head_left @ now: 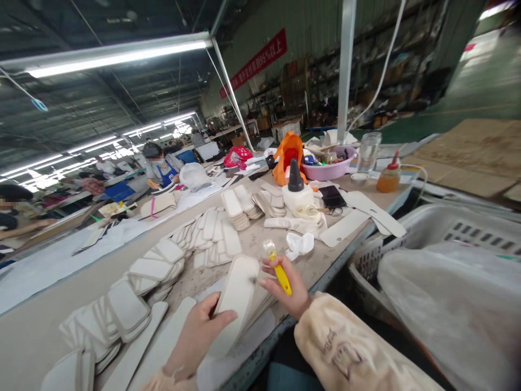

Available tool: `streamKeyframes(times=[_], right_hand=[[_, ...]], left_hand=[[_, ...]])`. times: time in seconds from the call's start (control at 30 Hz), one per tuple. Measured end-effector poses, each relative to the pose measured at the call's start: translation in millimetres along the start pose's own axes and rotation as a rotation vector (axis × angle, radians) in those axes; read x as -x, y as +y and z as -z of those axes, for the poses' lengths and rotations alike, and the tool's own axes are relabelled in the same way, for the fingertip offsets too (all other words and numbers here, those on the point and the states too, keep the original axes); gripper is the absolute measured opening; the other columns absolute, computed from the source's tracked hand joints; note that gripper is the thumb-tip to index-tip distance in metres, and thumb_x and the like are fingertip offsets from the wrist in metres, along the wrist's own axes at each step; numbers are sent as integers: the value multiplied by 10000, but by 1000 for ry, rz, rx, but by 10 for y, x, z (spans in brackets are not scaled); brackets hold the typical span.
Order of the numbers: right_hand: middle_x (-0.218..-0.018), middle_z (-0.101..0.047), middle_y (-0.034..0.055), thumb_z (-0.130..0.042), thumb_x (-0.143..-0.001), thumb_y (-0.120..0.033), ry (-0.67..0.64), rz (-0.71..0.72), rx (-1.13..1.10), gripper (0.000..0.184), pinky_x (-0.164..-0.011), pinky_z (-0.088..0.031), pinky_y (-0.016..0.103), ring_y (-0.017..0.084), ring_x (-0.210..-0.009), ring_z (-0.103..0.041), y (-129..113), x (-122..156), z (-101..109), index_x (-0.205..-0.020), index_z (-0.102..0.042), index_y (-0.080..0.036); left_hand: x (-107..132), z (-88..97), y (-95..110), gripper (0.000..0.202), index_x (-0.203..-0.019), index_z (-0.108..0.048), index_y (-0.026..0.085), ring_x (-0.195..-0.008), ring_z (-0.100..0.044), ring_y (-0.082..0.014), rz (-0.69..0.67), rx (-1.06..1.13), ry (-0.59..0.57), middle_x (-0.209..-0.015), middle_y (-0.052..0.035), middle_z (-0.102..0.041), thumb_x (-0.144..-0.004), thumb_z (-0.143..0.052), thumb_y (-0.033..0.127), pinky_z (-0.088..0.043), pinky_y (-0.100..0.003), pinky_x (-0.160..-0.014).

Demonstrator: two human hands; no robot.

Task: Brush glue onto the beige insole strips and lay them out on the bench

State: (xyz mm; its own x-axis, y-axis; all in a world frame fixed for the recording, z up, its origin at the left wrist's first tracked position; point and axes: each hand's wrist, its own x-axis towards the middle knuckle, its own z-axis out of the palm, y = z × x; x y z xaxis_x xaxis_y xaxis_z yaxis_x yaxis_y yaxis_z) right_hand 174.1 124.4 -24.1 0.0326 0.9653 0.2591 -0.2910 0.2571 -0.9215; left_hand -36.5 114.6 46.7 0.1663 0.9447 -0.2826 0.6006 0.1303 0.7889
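My left hand (195,336) grips a long white insole-shaped piece (236,296), thumb across its face, holding it tilted above the bench. My right hand (287,288) is closed round a yellow-handled brush (279,269) whose pale bristle tip points up, just right of the piece's top end. Overlapping rows of similar white pieces (163,266) lie fanned across the bench to the left. A white glue bottle with a black cone nozzle (296,190) stands beyond my hands.
A white plastic basket (427,233) holding a clear bag sits at the right of the bench. A pink bowl (329,165), a glass jar (369,152) and an orange squeeze bottle (389,176) stand at the far end. Other people work at benches at left.
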Motion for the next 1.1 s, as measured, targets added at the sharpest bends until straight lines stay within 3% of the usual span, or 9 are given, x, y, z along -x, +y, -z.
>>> streamKeyframes(times=[0.13,0.23,0.37,0.63,0.8,0.97,1.1], right_hand=[[-949,-562,-21,-684,-754,-324,-13,1,-290,386,-658,-486,257,128,-759,-600,-147,11,-241,-902,-332,-263],[-701,-466,-78,-675,-768,-306,77,22,-285,353,-515,-362,203,85,-554,-456,-182,21,-328,-877,-343,-256],[-645,-396,-81,-676,-768,-276,164,46,-194,323,-513,-303,208,88,-552,-368,-148,26,-339,-851,-366,-244],[-646,-371,-77,-649,-791,-259,188,85,-162,275,-521,-286,220,92,-561,-346,-93,18,-324,-848,-380,-243],[-633,-367,-80,-646,-791,-265,217,92,-117,269,-525,-285,220,95,-562,-344,-76,-10,-290,-841,-382,-242],[-629,-364,-86,-650,-780,-282,227,109,-43,271,-517,-285,220,94,-549,-338,-174,-51,-214,-826,-386,-242],[-626,-394,-87,-674,-739,-305,238,135,55,289,-513,-301,223,94,-533,-351,-330,-46,-129,-815,-401,-245]], left_hand=[[198,-92,-4,311,-866,-659,209,-695,-594,-212,33,-17,56,-715,-3,-659,-689,-596,457,-460,-290,-583],[234,-197,-62,324,-809,-664,214,-625,-561,-192,63,-36,55,-648,5,-629,-673,-594,499,-433,-273,-522],[239,-294,-104,301,-754,-647,201,-544,-493,-151,91,84,39,-594,19,-588,-638,-638,479,-379,-246,-476],[312,-341,-11,380,-825,-646,133,-598,-514,-148,122,255,-100,-662,-15,-623,-729,-622,500,-388,-237,-540],[386,-423,-51,428,-943,-663,150,-689,-564,-175,119,532,-100,-756,-41,-661,-757,-591,528,-428,-259,-614],[616,-600,-192,602,-1101,-599,146,-743,-595,-207,78,727,-282,-833,-73,-670,-601,-771,433,-453,-277,-622],[913,-806,-187,608,-1189,-525,146,-704,-617,-213,109,857,-297,-871,-96,-669,-663,-738,363,-450,-274,-550]])
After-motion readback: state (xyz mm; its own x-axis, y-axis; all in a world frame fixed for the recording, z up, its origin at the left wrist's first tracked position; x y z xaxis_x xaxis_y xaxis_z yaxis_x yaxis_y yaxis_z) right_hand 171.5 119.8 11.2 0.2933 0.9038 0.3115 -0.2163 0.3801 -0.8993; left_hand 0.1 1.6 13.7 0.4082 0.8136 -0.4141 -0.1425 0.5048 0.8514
